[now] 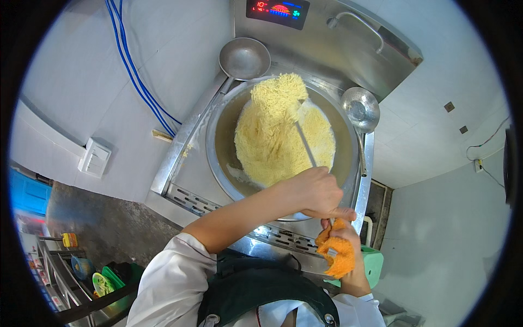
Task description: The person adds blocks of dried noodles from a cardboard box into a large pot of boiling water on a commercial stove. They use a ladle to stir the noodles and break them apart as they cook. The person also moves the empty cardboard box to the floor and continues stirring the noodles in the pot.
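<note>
My left hand (320, 192) grips the metal handle of a long utensil (306, 143), whose far end is hidden under a heap of pale yellow noodles (279, 97) lifted above a large round wok (217, 163). Strands hang from the heap to more noodles lying in cloudy liquid in the wok. My right hand (345, 231), nearer my body at the lower right, is closed round the handle's end with an orange cloth (340, 255) bunched in it.
An empty metal wok with a handle (245, 59) rests at the back left of the steel range. A perforated ladle (360, 109) lies along the right side. A tap (359, 22) and a lit display (278, 12) are behind. Slotted drains (192, 200) run along the front.
</note>
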A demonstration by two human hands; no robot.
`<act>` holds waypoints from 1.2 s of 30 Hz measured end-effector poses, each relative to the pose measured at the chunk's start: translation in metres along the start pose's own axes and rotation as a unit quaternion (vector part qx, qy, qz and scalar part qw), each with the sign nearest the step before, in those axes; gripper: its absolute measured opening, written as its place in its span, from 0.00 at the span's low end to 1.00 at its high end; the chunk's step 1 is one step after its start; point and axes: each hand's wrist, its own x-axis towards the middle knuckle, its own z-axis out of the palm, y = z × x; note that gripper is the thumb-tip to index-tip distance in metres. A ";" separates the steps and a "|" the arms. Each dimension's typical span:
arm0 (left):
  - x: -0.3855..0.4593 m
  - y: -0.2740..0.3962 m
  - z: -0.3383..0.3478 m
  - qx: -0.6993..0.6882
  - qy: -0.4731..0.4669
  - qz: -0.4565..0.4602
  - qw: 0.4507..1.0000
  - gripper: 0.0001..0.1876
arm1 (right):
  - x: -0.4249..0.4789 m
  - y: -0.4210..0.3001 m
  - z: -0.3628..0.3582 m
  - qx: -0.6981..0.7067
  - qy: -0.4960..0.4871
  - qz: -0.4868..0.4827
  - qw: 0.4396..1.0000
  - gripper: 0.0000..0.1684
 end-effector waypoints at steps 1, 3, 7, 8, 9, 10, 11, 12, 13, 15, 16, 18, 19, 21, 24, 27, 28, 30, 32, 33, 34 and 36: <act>0.005 0.004 -0.007 -0.006 -0.029 -0.017 0.999 0.46 | -0.003 -0.010 -0.010 0.015 -0.053 0.023 0.998 0.24; 0.014 0.006 -0.003 -0.013 -0.026 -0.016 0.999 0.47 | -0.011 -0.022 -0.004 -0.076 -0.015 0.005 0.997 0.23; 0.030 0.003 0.024 -0.044 0.010 0.013 0.999 0.37 | -0.010 -0.032 -0.014 -0.286 0.026 -0.068 0.956 0.18; 0.034 0.001 0.031 -0.053 0.030 0.018 0.998 0.36 | -0.008 -0.034 -0.019 -0.339 0.035 -0.084 0.936 0.18; 0.039 -0.001 0.039 -0.061 0.049 0.022 0.997 0.34 | -0.006 -0.038 -0.024 -0.351 0.044 -0.073 0.933 0.17; 0.044 -0.004 0.047 -0.069 0.067 0.026 0.995 0.33 | -0.002 -0.042 -0.029 -0.362 0.053 -0.062 0.929 0.17; 0.049 -0.007 0.057 -0.061 0.086 0.029 0.994 0.33 | 0.002 -0.045 -0.034 -0.371 0.062 -0.052 0.925 0.16; 0.053 -0.011 0.067 -0.053 0.105 0.030 0.993 0.32 | 0.007 -0.044 -0.040 -0.425 0.076 -0.070 0.899 0.16; 0.058 -0.015 0.077 -0.045 0.123 0.034 0.991 0.32 | 0.013 -0.043 -0.046 -0.476 0.091 -0.088 0.870 0.16; 0.064 -0.021 0.096 -0.061 0.080 0.008 0.995 0.30 | 0.029 -0.039 -0.066 -0.619 0.117 -0.076 0.773 0.17; 0.067 -0.024 0.106 -0.072 0.060 0.002 0.996 0.29 | 0.040 -0.027 -0.088 -0.596 0.098 -0.077 0.793 0.17; 0.054 -0.031 0.149 -0.093 0.038 -0.020 0.995 0.28 | 0.060 0.004 -0.130 -0.550 0.044 -0.083 0.830 0.16; 0.046 -0.033 0.164 -0.103 0.027 -0.034 0.994 0.27 | 0.062 0.008 -0.126 -0.487 0.021 -0.002 0.873 0.15; 0.022 -0.035 0.165 -0.146 -0.046 -0.043 0.987 0.27 | 0.065 0.024 -0.116 -0.336 -0.037 0.077 0.938 0.16; -0.014 -0.042 0.144 -0.138 -0.103 -0.044 0.984 0.28 | 0.069 0.046 -0.096 -0.147 -0.065 0.216 0.963 0.15; -0.029 -0.054 0.124 -0.094 -0.223 -0.058 0.969 0.33 | 0.081 0.075 -0.086 -0.033 -0.092 0.244 0.965 0.17; -0.032 -0.055 0.113 -0.095 -0.253 -0.081 0.959 0.34 | 0.083 0.081 -0.082 -0.022 -0.087 0.247 0.965 0.18; -0.033 -0.056 0.087 -0.098 -0.312 -0.123 0.937 0.37 | 0.085 0.090 -0.072 0.034 -0.086 0.235 0.967 0.20; -0.030 -0.060 0.065 -0.117 -0.303 -0.124 0.938 0.39 | 0.081 0.092 -0.059 0.120 -0.091 0.208 0.966 0.20; -0.031 -0.060 0.058 -0.123 -0.299 -0.127 0.938 0.40 | 0.077 0.088 -0.050 0.115 -0.077 0.202 0.969 0.21; -0.033 -0.059 0.056 -0.114 -0.280 -0.118 0.946 0.39 | 0.074 0.079 -0.040 0.106 -0.064 0.195 0.973 0.22; -0.033 -0.057 0.053 -0.096 -0.239 -0.097 0.961 0.39 | 0.067 0.068 -0.030 0.080 -0.057 0.182 0.978 0.23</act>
